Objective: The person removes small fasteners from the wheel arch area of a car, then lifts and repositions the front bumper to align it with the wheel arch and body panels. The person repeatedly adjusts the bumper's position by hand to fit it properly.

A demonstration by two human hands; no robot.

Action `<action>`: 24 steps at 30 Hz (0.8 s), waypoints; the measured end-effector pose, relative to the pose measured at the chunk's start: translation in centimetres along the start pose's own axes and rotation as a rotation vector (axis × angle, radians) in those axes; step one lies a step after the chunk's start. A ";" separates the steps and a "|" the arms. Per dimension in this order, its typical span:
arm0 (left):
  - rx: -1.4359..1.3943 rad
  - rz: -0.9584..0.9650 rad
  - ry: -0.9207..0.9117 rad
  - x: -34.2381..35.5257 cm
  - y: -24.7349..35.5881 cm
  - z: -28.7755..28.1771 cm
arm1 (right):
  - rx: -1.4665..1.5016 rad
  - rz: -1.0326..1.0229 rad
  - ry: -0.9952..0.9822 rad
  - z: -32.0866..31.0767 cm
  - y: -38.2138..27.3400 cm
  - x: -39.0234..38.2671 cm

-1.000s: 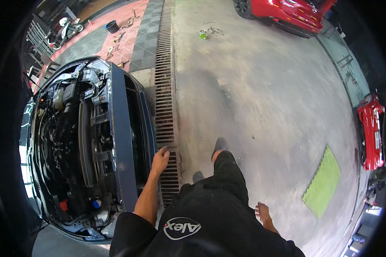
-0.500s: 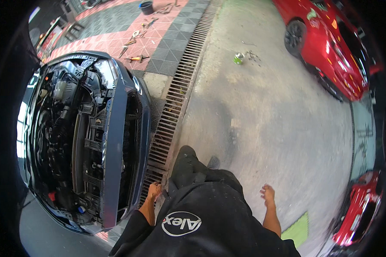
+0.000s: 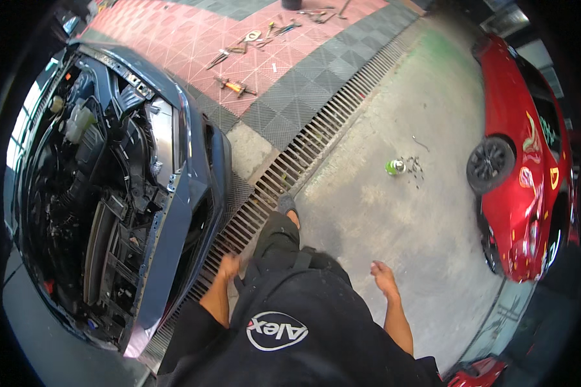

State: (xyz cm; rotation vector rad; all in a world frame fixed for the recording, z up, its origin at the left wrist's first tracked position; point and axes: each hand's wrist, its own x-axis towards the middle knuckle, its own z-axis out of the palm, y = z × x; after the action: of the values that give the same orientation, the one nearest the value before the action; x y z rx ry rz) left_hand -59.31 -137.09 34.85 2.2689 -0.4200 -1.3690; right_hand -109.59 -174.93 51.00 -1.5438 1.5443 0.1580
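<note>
My left hand (image 3: 228, 266) hangs beside my left thigh, over the metal floor grate (image 3: 265, 190). Its fingers look curled but are small and blurred, and I make out nothing in them. My right hand (image 3: 384, 277) is held out over the concrete floor (image 3: 361, 219), its fingers loosely bent, apart and holding nothing. Close on my left stands a blue-grey car (image 3: 174, 213), with its front stripped and its engine bay (image 3: 77, 174) uncovered. Neither hand touches the car. One of my feet (image 3: 289, 208) is stepping forward at the grate's edge.
Several hand tools (image 3: 265, 37) and an orange-and-black tool (image 3: 234, 86) lie on the red and grey floor tiles (image 3: 174, 45). A green can-like container (image 3: 395, 168) stands ahead by scattered small dark parts (image 3: 414, 169). A red car (image 3: 529, 168) is at the right.
The view has turned and moved forward, bringing the tiles, tools and green container nearer. My front foot has come into sight by the grate. The green cloth at lower right is out of view.
</note>
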 end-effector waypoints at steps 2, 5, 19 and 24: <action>-0.135 -0.002 0.154 3.3 12.2 -6.3 | 0.023 0.101 -0.189 0.2 -5.4 3.2; -0.264 0.168 0.263 6.2 26.5 -18.1 | -0.119 0.118 -0.250 -0.8 -12.8 10.7; 0.141 0.089 1.369 27.1 49.4 -58.0 | -0.494 -0.357 -0.382 3.6 -61.5 59.7; 0.049 -0.380 1.365 29.2 41.7 -68.3 | -0.552 -0.539 -0.796 15.9 -83.4 65.2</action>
State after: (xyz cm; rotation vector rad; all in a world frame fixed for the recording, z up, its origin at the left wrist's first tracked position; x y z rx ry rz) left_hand 13.70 -171.22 62.44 2.7621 0.4538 0.2938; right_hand -17.91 -229.13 40.36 -1.9267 0.4454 0.8260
